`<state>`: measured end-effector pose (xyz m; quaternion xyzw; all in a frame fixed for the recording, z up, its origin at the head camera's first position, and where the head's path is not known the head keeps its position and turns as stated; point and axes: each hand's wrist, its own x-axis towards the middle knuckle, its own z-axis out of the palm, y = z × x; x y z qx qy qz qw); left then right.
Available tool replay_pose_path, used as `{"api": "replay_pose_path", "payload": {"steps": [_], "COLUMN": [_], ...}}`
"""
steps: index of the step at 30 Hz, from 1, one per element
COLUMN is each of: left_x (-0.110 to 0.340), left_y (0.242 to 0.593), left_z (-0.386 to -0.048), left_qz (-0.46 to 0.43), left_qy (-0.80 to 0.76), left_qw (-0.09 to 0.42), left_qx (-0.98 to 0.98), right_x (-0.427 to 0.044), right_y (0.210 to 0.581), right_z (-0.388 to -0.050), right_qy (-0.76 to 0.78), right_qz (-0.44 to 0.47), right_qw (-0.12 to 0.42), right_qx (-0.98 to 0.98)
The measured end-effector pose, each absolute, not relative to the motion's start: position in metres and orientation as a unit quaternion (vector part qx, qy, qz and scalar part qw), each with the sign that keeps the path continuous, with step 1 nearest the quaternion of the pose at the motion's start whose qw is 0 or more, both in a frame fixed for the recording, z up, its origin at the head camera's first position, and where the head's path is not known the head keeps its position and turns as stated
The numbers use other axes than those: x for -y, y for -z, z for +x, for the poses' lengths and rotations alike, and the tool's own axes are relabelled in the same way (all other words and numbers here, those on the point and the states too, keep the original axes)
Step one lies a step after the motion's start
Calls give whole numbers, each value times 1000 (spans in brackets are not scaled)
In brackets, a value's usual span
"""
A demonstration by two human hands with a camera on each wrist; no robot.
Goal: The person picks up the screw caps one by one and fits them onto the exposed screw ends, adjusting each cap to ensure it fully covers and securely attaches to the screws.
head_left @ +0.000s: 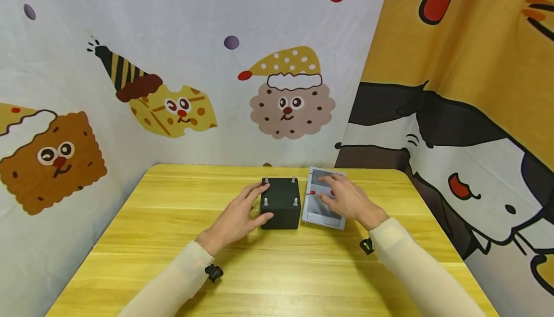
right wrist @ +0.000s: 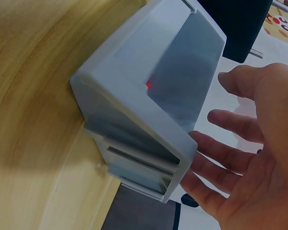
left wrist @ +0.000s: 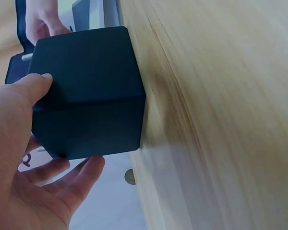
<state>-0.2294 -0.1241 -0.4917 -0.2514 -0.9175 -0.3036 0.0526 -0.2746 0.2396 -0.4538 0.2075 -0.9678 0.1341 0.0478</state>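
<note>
A black box stands on the table with several metal bolts upright on its top. My left hand lies along its left side, thumb on the near face; in the left wrist view the thumb touches the box and the other fingers are spread beside it. Right of the box is a light grey open case with small red parts inside. Above this case hovers my right hand, fingers spread and slightly bent. In the right wrist view, some fingertips lie behind the case's edge, so contact is unclear.
The wooden table ends at a patterned curtain behind and at the right. The black box and grey case stand close together with a narrow gap. A small dark wrist camera sits under the left sleeve.
</note>
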Motion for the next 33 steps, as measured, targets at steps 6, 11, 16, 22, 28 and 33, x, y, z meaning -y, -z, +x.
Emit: {"api": "replay_pose_path", "payload": {"steps": [6, 11, 16, 22, 28, 33], "left_x": [125, 126, 126, 124, 122, 122], "left_y": [492, 492, 493, 489, 488, 485], "left_z": [-229, -229, -229, -230, -230, -228], "left_qz": [-257, -257, -259, -254, -250, -246], "left_qy": [315, 320, 322, 317, 311, 309], "left_qw": [53, 52, 52, 48, 44, 47], "left_qx": [912, 911, 909, 913, 916, 917], "right_x": [-236, -233, -229, -224, -220, -220], "right_y": [451, 449, 447, 440, 435, 435], "right_z": [-279, -283, -287, -291, -293, -300], "right_qy": [-135, -137, -144, -151, -141, -132], "right_qz": [212, 229, 245, 245, 230, 239], "right_qw": [34, 34, 30, 14, -14, -20], "right_qx": [967, 963, 958, 957, 963, 962]}}
